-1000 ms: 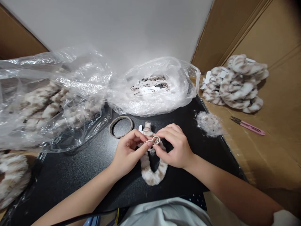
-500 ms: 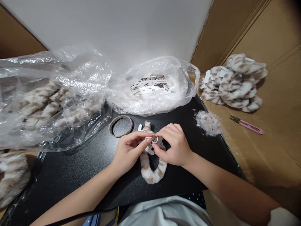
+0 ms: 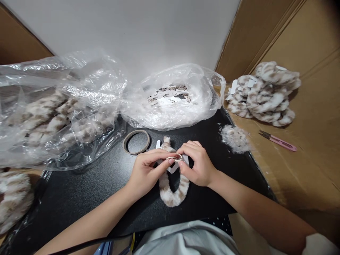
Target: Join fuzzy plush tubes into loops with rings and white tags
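In the middle of the view, my left hand [image 3: 147, 171] and my right hand [image 3: 198, 164] meet over a furry brown-and-white loop [image 3: 171, 199]. Thumb and forefinger of each hand pinch a small pale ring [image 3: 177, 159], which seems to be linked with another ring; their exact joining is too small to make out. Just below the ring hangs a white tag [image 3: 174, 168], partly covered by my fingers. The furry loop lies on the black tabletop [image 3: 106, 198], its upper end poking out beyond my hands beside a second white tab [image 3: 158, 144].
A roll of tape [image 3: 136, 142] lies left of the hands. Behind are a plastic bag [image 3: 170, 120] of tags and rings and a bag [image 3: 87, 88] of furry pieces. At right are loose fluff [image 3: 235, 139], pink thread snips [image 3: 281, 142] and piled furry loops [image 3: 271, 94].
The pinched ring has shifted slightly right and shows more plainly between my fingertips. The white tag beneath has turned and is more visible. Both hands keep their pinch.
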### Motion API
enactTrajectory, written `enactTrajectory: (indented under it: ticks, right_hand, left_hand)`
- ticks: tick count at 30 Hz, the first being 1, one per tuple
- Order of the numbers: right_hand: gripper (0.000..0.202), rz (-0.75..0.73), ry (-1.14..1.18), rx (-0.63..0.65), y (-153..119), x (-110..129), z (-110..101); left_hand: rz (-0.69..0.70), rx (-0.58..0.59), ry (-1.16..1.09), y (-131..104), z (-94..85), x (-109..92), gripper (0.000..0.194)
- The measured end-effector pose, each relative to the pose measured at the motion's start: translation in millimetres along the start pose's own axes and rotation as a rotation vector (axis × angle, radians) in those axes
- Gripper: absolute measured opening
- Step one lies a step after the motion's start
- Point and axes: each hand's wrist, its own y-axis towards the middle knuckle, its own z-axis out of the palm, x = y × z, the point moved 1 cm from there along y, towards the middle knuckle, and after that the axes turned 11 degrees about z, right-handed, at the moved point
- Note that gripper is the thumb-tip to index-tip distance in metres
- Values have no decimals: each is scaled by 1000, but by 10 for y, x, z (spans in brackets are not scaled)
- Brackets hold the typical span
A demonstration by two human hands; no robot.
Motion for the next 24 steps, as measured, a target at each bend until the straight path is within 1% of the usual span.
enactTrajectory:
  ticks: [4,9,11,16,21,24]
  right_hand:
    - [8,7,-1,-4,-4,-5,23]
    - [7,-72,-36,-44,-8,-34,47]
    - [8,-95,-46,-34,-8,-42,43]
    - [7,-76,-66,27,-7,-37,27]
    - [7,-91,-196,28,-4,-33,56]
    - [8,-105,-292,23,-3,-34,82]
  left_hand:
    - [11,-1,-15,-5,9,-11,14]
    - [78,29,-4,-34,26,-31,17]
    - [92,25,24,-45,31,-42,17]
    - [44,-32,68,-43,32,-53,16]
    - [6,-56,64,-26,39,-50,13]
    - [-6,-51,70,-27,41,-43,12]
